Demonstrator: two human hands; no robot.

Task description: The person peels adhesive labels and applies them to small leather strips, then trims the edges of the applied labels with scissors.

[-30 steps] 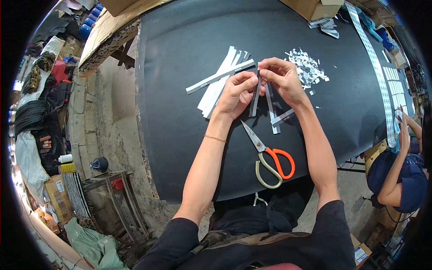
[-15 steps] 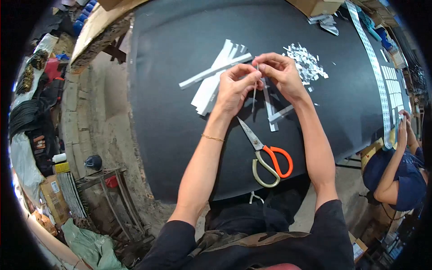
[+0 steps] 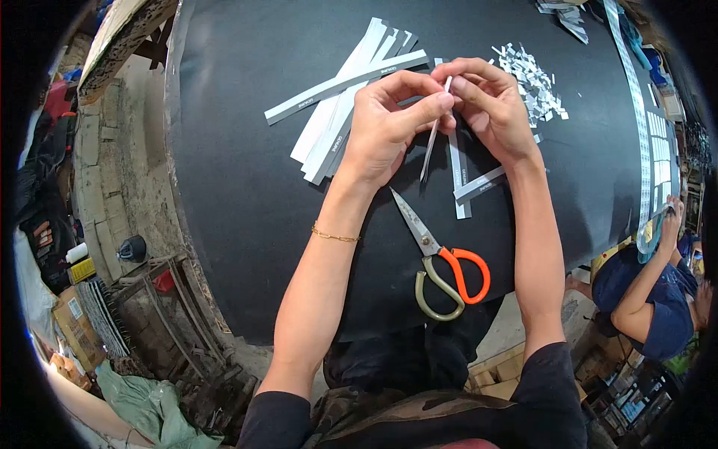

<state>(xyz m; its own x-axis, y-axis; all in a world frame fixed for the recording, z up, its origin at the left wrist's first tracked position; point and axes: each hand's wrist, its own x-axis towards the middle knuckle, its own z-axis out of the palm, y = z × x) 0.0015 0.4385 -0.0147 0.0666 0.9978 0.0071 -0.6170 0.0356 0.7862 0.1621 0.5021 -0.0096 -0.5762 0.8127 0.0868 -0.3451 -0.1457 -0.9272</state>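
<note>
Left hand: (image 3: 385, 123) pinching the top of a thin strip (image 3: 432, 142), fingers closed on it.
Right hand: (image 3: 490, 108) gripping the same top end.
Change: strip now turned edge-on, hanging narrower than a second ago, so both hands are working its tip.
Strip: white, slender, dangling above the black surface (image 3: 247, 187).
Nearby: scissors (image 3: 441, 262) lying closed below; strip pile (image 3: 340, 97) at left.

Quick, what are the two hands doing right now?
Left hand: fingers pinched shut on the top of a thin paper strip.
Right hand: fingers pinched shut on the same strip's top end.
</note>
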